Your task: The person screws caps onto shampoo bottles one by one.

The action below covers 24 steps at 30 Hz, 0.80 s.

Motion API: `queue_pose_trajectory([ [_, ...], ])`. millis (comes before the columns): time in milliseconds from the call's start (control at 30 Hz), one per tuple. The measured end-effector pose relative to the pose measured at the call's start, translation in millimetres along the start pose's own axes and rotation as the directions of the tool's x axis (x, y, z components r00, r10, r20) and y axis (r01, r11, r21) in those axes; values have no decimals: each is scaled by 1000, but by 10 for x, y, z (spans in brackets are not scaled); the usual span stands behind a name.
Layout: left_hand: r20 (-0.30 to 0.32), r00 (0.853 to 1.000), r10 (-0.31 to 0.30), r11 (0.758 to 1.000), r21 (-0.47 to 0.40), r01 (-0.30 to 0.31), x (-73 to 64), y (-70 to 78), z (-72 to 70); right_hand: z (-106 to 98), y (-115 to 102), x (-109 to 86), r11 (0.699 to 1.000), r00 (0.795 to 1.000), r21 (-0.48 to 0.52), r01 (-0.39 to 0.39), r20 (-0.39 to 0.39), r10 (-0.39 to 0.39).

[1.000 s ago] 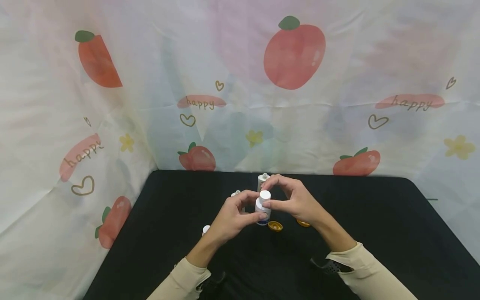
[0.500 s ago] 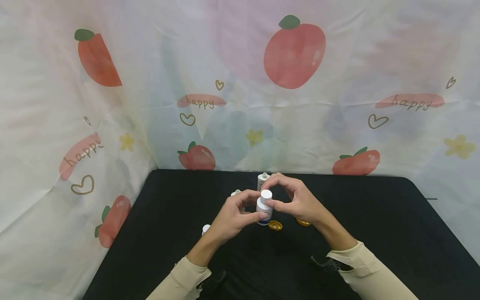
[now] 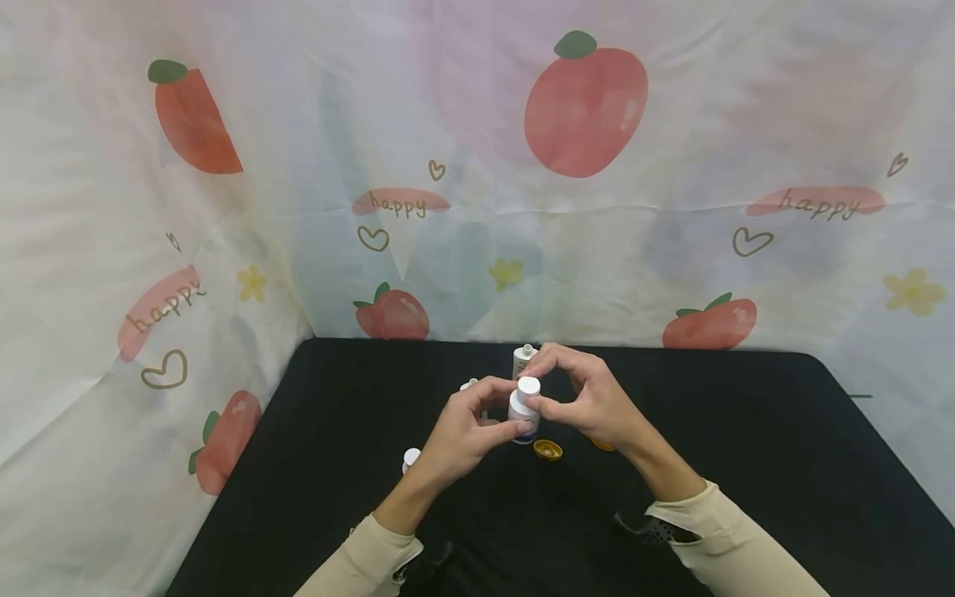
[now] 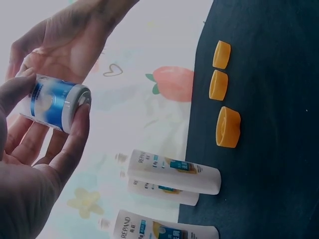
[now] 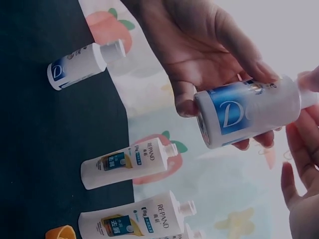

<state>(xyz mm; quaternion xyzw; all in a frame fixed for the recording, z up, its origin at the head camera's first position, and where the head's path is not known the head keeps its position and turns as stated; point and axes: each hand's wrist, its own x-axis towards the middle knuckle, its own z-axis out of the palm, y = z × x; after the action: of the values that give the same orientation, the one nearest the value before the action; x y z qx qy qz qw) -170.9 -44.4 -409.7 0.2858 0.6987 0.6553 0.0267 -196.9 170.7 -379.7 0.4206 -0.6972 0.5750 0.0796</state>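
My left hand (image 3: 477, 419) grips a small white bottle (image 5: 249, 112) with a blue label around its body, held up above the black table. In the right wrist view the bottle lies across the picture, its base toward the left. A plain white cap (image 3: 529, 386) sits on top. My right hand (image 3: 593, 406) pinches this cap between thumb and fingers. Left thumb and fingertips press the lower body and base in the left wrist view, where the cap end is hidden behind the hand.
Three white shampoo bottles (image 4: 174, 172) without caps stand on the black table (image 3: 709, 431). Three orange-gold caps (image 4: 228, 127) lie near them. A second small white-and-blue bottle (image 5: 77, 67), capped, stands to the left. A printed cloth (image 3: 477, 274) hangs behind and along the left.
My right thumb and fingers have shifted slightly on the cap. The bottle tips a little and moves slightly up, and the left hand keeps its grip.
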Motion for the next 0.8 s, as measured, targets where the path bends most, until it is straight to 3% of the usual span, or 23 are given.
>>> queue_pose_trajectory([
  [300,-7,1000,12,998,60,-12,9,-14,-21,-6,3,-13,993,993,-29,-119,-5,119],
  [800,-25,1000,5,999,50,-4,10,-14,-3,22,-22,-15,994,994,-14,-107,-35,106],
])
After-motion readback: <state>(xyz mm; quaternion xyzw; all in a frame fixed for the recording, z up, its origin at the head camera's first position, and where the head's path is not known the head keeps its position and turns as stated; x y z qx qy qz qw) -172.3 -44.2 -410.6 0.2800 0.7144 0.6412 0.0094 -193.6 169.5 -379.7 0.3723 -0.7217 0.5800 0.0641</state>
